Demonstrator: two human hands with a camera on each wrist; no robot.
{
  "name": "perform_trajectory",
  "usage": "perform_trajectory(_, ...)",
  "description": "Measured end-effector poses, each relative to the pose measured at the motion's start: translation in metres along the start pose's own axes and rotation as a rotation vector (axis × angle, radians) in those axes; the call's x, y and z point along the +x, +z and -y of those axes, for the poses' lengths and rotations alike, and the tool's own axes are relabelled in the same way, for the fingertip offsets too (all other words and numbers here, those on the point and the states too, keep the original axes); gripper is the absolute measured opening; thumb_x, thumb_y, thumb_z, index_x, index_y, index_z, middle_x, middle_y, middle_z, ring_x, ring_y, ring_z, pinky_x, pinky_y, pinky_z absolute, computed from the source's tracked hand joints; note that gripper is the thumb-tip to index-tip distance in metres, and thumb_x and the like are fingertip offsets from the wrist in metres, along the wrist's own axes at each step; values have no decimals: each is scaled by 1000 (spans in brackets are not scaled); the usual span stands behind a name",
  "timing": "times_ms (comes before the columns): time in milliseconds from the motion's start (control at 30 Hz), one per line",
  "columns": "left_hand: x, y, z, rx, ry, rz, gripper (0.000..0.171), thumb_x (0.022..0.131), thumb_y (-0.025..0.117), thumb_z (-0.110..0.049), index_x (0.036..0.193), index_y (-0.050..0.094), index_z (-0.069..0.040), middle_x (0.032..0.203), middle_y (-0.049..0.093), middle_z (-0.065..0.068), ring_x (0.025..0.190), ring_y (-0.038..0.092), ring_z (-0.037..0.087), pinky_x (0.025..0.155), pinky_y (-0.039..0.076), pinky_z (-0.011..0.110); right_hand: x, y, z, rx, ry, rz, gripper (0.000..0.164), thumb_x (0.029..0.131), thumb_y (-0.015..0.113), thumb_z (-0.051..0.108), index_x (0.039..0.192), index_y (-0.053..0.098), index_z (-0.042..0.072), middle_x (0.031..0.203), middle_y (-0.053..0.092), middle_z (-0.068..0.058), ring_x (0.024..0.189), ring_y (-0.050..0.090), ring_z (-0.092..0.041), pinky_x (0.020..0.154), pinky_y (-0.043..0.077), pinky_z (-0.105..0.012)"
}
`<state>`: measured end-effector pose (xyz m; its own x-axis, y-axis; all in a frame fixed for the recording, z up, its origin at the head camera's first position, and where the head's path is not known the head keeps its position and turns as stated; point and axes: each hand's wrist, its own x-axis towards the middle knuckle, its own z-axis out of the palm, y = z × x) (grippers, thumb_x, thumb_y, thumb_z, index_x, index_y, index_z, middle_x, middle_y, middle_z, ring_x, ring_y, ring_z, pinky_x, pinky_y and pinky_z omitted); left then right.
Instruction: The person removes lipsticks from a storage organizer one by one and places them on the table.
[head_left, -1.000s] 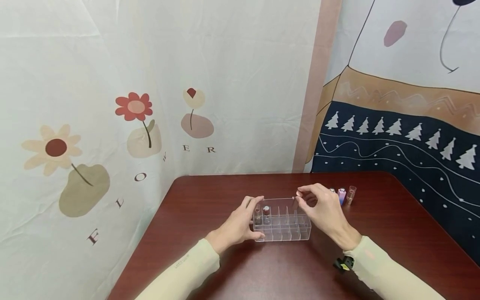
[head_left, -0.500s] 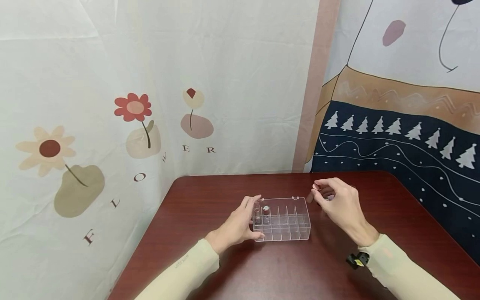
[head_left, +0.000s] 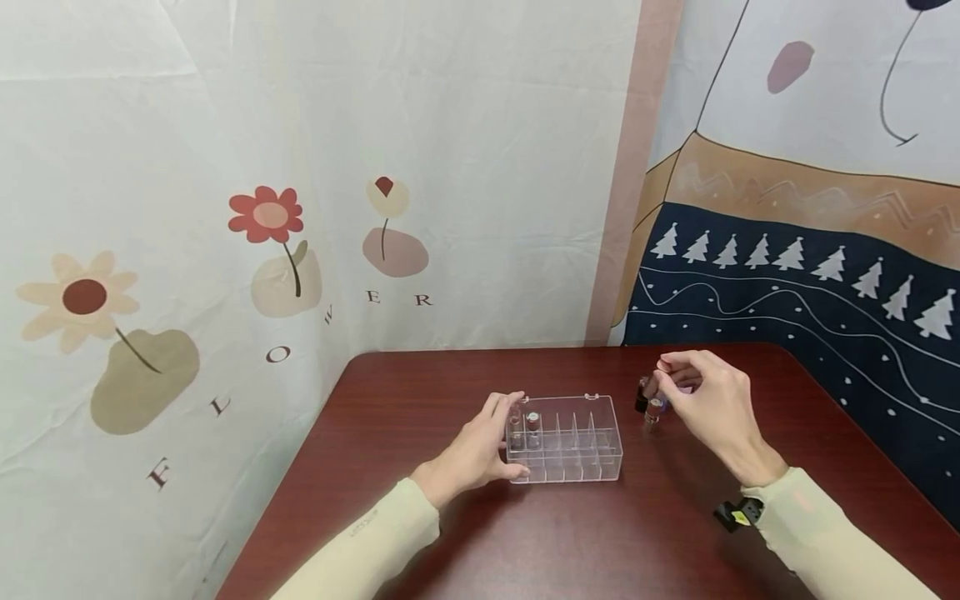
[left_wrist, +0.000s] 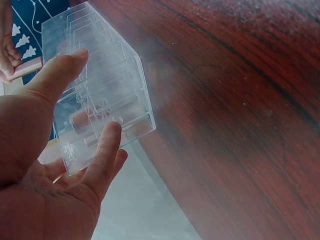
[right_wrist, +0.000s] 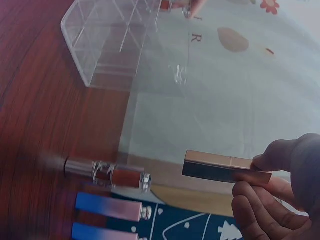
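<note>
My left hand (head_left: 468,446) grips the left end of a clear plastic lipstick organizer (head_left: 573,468), thumb at its front and fingers round the side and back. In its leftmost back compartments stand a clear tube (head_left: 515,432) and a red-and-clear tube (head_left: 532,422). My right hand (head_left: 712,408) pinches a shiny rose-gold lipstick (right_wrist: 210,167) by one end, between thumb and fingers, to the right of the organizer. Below and behind that lipstick, a silver-ended tube (right_wrist: 107,174) and two blue-to-pink lipsticks (right_wrist: 110,206) stand on the table, partly hidden by my right hand in the head view.
A dark tube (head_left: 642,395) stands left of my right fingers. The reddish-brown tabletop (head_left: 517,550) reaches back to a white curtain (head_left: 487,167) with printed flowers. A navy tree-patterned cloth (head_left: 795,308) hangs along the right side.
My right hand has moved right with the lipstick, from over the organizer's back right corner to over the standing tubes. My left hand and the organizer stay in place.
</note>
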<state>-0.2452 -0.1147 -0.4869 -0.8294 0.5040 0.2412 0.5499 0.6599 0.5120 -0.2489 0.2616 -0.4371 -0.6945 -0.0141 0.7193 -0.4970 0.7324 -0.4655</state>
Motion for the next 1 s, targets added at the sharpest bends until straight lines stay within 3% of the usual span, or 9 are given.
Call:
perform_trajectory(200, -1, 0, -1, 13, -6, 1, 119, 80, 110, -13, 174, 38, -4, 158, 54, 17, 101, 86, 29, 90, 73, 30, -1, -5, -9, -7, 45, -8, 26, 95, 93, 2, 121, 85, 2, 106, 83, -18, 85, 83, -35, 84, 44, 9)
perform_trajectory(467, -2, -1, -2, 25, -10, 4, 119, 82, 110, -16, 175, 37, -5, 158, 54, 16, 100, 86, 27, 91, 73, 32, -2, -10, -20, -28, 78, -11, 26, 96, 94, 5, 121, 86, 3, 107, 84, -17, 82, 81, -23, 84, 43, 9)
perform_trajectory(700, -3, -3, -4, 19, -1, 1, 119, 81, 109, -15, 175, 37, -4, 158, 54, 17, 103, 86, 29, 92, 73, 31, -4, -9, -28, -47, 104, 42, 26, 98, 91, 7, 122, 84, 0, 109, 83, -22, 87, 83, -37, 82, 41, 10)
perform_trajectory(1000, -5, -4, -5, 33, 8, -9, 119, 79, 111, -14, 173, 39, -3, 156, 55, 19, 97, 85, 28, 89, 72, 32, -10, -6, -38, -83, 146, 135, 22, 98, 89, 4, 119, 84, 1, 108, 84, -22, 87, 85, -35, 79, 39, 7)
